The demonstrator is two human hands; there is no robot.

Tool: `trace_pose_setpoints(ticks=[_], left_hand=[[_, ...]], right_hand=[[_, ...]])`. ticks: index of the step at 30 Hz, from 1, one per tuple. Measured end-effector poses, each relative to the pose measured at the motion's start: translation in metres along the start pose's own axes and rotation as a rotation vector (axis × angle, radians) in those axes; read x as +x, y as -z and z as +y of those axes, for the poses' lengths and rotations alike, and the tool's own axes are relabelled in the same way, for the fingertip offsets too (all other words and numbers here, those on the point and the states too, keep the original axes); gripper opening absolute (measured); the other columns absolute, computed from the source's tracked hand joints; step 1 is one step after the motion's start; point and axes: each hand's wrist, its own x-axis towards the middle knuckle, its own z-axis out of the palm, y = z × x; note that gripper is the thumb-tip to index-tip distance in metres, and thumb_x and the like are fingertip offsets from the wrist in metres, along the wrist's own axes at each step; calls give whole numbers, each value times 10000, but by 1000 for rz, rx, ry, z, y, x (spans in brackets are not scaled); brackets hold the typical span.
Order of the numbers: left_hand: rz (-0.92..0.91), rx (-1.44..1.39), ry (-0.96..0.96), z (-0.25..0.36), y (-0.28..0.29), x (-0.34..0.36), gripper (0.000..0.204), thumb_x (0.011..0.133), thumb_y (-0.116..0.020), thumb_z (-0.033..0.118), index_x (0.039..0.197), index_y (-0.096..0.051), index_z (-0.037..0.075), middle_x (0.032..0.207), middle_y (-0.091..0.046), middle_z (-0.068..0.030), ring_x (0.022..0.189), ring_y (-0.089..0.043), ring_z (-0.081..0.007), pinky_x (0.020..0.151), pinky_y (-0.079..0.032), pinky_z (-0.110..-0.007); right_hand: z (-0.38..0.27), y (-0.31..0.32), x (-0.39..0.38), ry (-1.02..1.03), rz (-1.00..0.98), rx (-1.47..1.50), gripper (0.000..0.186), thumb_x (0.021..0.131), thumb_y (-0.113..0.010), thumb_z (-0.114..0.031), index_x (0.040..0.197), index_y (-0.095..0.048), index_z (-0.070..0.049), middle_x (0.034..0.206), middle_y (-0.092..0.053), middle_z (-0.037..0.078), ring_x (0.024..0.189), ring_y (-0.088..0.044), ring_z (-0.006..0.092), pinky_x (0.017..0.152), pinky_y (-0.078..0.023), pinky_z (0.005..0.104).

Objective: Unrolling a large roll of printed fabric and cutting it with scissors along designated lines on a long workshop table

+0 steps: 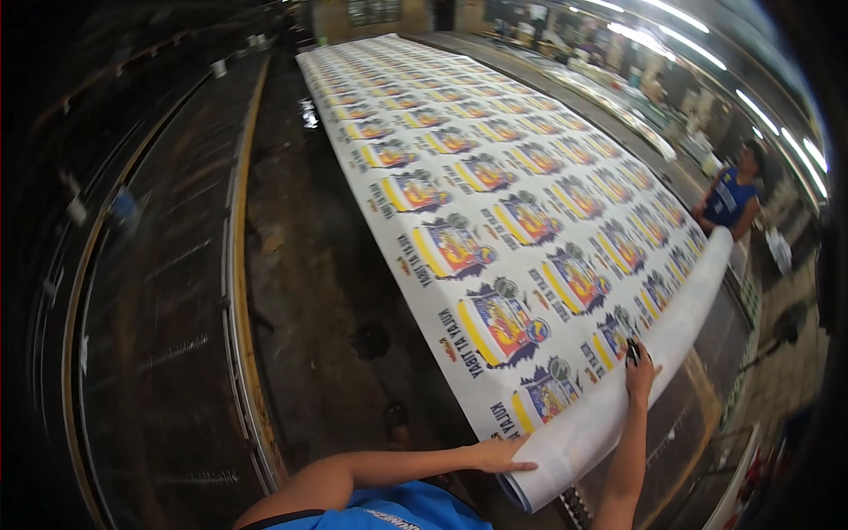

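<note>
Wht roll [583, 433] lying across nr end of printed sheet [481, 225] | L hand [505, 454] over roll tip, can't tell grip; R hand [641, 377] pinching sm. blk item [632, 352] | looks soft, prob. hvy, best held both ends

The left hand [503, 455] pointed rightward from a bent arm [380, 465], fingers extended; the right hand [642, 374], farther forward on an outstretched forearm [625, 459], had curled fingers.

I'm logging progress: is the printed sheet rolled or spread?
Partly both: the printed sheet lies spread flat, pattern up; its near end forms a white roll.
</note>
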Motion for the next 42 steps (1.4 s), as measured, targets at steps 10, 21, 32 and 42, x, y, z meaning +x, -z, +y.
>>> trace_pose_setpoints(ticks=[10,21,32,42], left_hand=[[108,-575,166,-185,108,-171,658,996,-558,504,1480,-441,74,1380,-570,-185,1124,-645,-260,969,-522,-403],[1435,-208,889,-392,195,-552,478,975,-627,308,1367,-537,51,1305,-608,-159,1194,-595,-307,1011,-481,-411],[1514,-355,1385,-455,145,-607,644,907,-675,396,1450,-445,139,1572,-293,-109,1438,-296,-384,1149,-321,-525],[1595,-419,1473,-553,294,-664,784,870,-720,355,1485,-352,39,1624,-186,-219,1494,-195,-402,1205,-242,-512]], right_hand=[[24,-16,11,23,-34,-18,554,894,-602,-89,1439,-502,-110,1303,-660,127,1214,-609,337,1156,-99,673],[37,-71,35,-137,67,-24,528,886,-610,-169,1402,-543,-81,1279,-679,128,1191,-624,318,1080,-346,512],[-377,-278,-37,302,-436,1086,599,888,-575,30,1463,-411,4,1234,-639,189,1115,-632,247,961,-486,335],[-696,-395,-27,587,-991,905,519,995,-571,-155,1465,-356,-113,1131,-666,173,998,-670,264,889,-514,370]])
